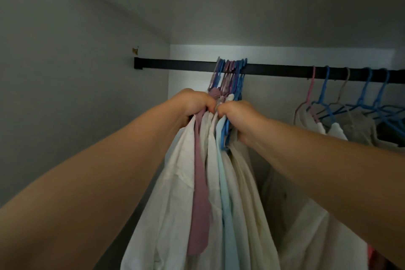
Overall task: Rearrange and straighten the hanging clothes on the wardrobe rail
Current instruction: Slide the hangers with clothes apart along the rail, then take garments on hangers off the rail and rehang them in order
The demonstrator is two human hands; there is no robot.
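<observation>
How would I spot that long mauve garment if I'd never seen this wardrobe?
Find the black rail, then the tight bunch of hangers near its left end. Below it, beside the left hand, hangs the mauve garment: a narrow purplish-pink strip, the only one among white and pale blue clothes.

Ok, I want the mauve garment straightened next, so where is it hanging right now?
In the head view, the mauve garment hangs left of centre in the bunched group, between white clothes, its top gripped under the left hand.
</observation>
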